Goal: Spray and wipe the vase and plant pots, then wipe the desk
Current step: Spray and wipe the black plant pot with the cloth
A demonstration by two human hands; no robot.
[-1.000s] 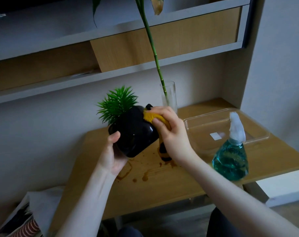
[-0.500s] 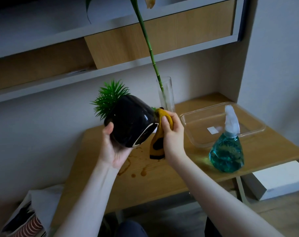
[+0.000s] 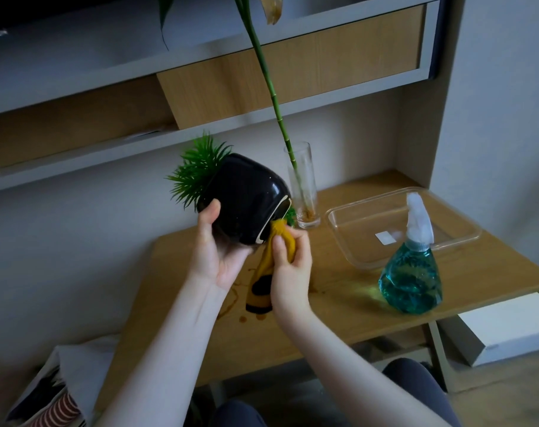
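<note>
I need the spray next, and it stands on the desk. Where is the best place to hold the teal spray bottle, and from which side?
Take the teal spray bottle by its narrow neck just under the white trigger head, coming from above and from the near side. It stands upright near the desk's front edge; the wide rounded base probably fills a grip poorly, and the clear plastic tray lies close behind it.

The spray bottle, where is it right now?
The spray bottle stands untouched on the desk, at the right of the head view, just in front of the clear tray.
</note>
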